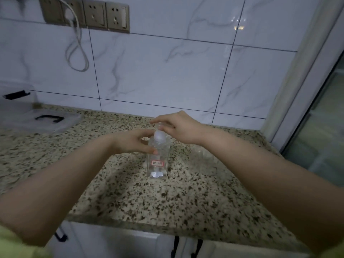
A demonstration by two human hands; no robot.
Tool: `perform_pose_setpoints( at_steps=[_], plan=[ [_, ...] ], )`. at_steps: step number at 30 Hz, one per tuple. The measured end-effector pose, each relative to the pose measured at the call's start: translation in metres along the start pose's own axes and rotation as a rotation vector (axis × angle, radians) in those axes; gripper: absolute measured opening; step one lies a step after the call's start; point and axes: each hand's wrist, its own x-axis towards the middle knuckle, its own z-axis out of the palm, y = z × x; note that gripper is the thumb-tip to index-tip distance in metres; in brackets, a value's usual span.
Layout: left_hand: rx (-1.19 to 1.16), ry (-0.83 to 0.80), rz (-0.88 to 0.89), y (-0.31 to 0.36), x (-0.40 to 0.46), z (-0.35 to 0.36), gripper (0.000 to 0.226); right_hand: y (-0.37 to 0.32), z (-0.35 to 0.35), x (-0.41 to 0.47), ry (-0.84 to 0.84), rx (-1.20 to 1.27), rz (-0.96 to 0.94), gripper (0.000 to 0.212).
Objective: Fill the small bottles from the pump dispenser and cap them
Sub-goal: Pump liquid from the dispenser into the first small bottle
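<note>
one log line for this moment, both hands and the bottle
left hand: holds clear bottle upright on counter | right hand: fingers on pump top | fill level: cannot tell

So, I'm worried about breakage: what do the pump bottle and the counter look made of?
Pump bottle: clear, glossy glass or hard plastic, since the counter shows through it; can't tell which. Its collar looks like frosted plastic. Counter: polished speckled stone, likely granite.

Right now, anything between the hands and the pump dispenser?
Nothing visible. The left hand holds the pump dispenser at its shoulder and the right hand rests on its pump head; the countertop around it shows no obstacle.
</note>
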Motion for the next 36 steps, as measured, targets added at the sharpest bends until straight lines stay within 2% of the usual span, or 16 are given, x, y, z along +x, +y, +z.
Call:
perform_pose_setpoints(
  at_steps=[3,7,11,16,18,21,25,30,33,36],
  plan=[
    [0.006,-0.003,-0.002,0.001,-0.004,0.007,0.056,0.009,-0.006,-0.01,-0.068,0.107,0.01,0.045],
    [0.01,0.008,-0.01,0.001,-0.008,0.011,0.058,0.042,-0.015,-0.035,0.106,0.287,0.124,0.044],
    [0.017,-0.028,-0.023,-0.001,-0.009,0.011,0.064,0.073,-0.026,-0.064,0.171,0.218,0.252,0.042],
    [0.008,-0.039,-0.038,0.002,-0.008,0.01,0.061,0.085,-0.011,-0.088,0.011,0.023,0.29,0.054],
    [-0.029,-0.037,-0.036,-0.001,-0.008,0.011,0.058,0.088,-0.002,-0.09,-0.003,-0.044,0.272,0.056],
    [-0.064,-0.031,-0.036,0.0,-0.009,0.012,0.053,0.09,0.01,-0.086,0.026,-0.048,0.267,0.05],
    [-0.072,-0.029,-0.04,0.001,-0.011,0.015,0.05,0.092,0.023,-0.081,0.155,-0.054,0.253,0.036],
    [-0.204,-0.042,-0.069,0.002,-0.013,0.018,0.056,0.087,0.031,-0.082,0.225,-0.004,0.272,0.021],
    [-0.217,0.005,-0.072,0.001,-0.014,0.022,0.067,0.082,0.033,-0.082,0.223,-0.025,0.28,0.018],
    [-0.149,0.087,-0.055,0.004,-0.014,0.034,0.068,0.077,0.031,-0.082,0.235,-0.047,0.289,0.015]
  ],
)
